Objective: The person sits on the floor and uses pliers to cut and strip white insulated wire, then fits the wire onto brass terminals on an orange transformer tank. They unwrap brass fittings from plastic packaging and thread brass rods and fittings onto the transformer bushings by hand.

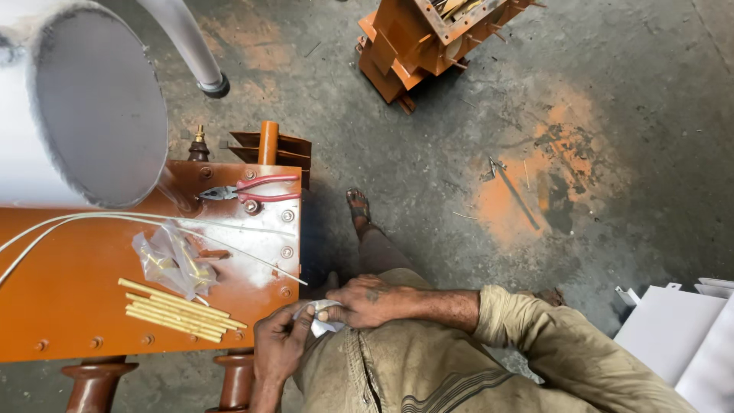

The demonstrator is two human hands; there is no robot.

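Head view: both hands, left (pixel 279 340) and right (pixel 365 300), pinch white paper (pixel 321 317).

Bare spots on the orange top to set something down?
Free: the orange top left of the brass rods, below the white cables. Smaller patch between the plastic bag and the grey drum. Crowded: near edge by both hands, left hand and right hand on white paper; pliers corner.

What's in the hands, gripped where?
A small white crumpled piece, paper or cloth, pinched at its edges between the fingers of the left hand and the right hand.
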